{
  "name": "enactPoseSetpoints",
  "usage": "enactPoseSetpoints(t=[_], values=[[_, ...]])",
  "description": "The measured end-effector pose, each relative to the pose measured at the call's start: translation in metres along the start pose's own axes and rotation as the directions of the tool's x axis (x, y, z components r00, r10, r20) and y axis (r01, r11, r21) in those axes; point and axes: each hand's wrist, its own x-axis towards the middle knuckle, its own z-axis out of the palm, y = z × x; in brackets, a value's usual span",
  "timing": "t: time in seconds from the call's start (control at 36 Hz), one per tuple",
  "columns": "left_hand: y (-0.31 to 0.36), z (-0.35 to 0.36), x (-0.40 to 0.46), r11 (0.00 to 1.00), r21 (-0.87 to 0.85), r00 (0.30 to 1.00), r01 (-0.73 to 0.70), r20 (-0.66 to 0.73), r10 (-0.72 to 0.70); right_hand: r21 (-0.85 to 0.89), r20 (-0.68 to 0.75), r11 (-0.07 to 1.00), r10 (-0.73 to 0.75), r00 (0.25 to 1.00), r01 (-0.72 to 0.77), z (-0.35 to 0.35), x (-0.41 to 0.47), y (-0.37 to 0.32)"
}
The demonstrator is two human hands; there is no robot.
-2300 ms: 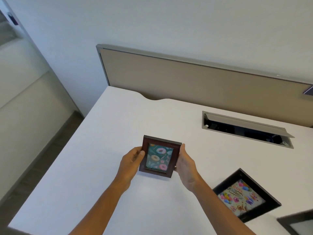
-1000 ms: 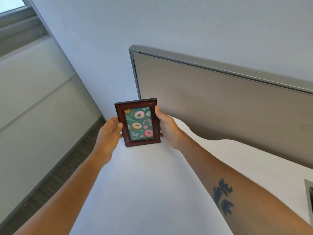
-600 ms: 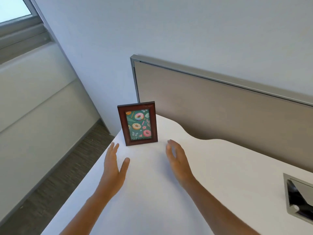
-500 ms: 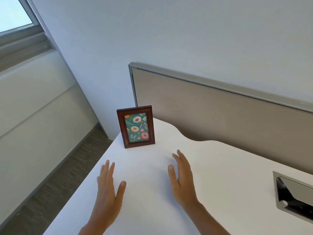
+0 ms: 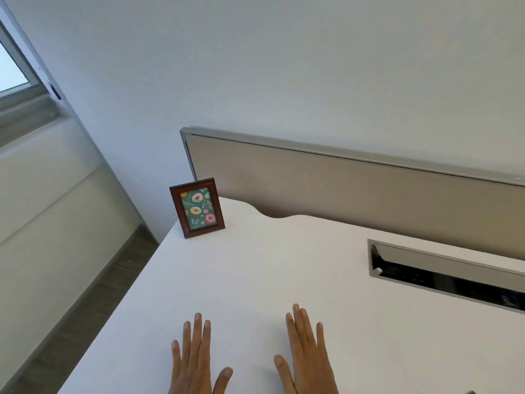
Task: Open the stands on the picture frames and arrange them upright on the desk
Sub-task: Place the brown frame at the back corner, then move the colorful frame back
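Both grips, left hand (image 5: 193, 356) and right hand (image 5: 308, 354), lay spread and empty. Far ahead, the donut frame (image 5: 197, 208) stood near the table (image 5: 284, 280) corner; a jolt could tip it off.

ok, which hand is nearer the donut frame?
Left. The left hand lies open almost straight below the frame, toward the camera; the right hand is equally low but farther off to the right. Neither touches it.

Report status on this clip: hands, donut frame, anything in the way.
Left hand and right hand open, empty, flat near the desk. Donut frame upright at far left corner, untouched. Nothing in the way.
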Motion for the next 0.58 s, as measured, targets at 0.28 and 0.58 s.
enactPoseSetpoints(t=[0.28,0.58], values=[[0.091,0.012,-0.068,0.989,-0.058,0.986,-0.133,0.093,0.138,-0.211,-0.015,0.974,0.081,0.997,-0.083,-0.025,-0.121,0.038],[0.177,0.021,-0.121,0.965,-0.062,0.939,-0.254,0.224,0.261,-0.257,-0.052,0.937,0.230,0.972,-0.236,-0.065,-0.227,0.081]])
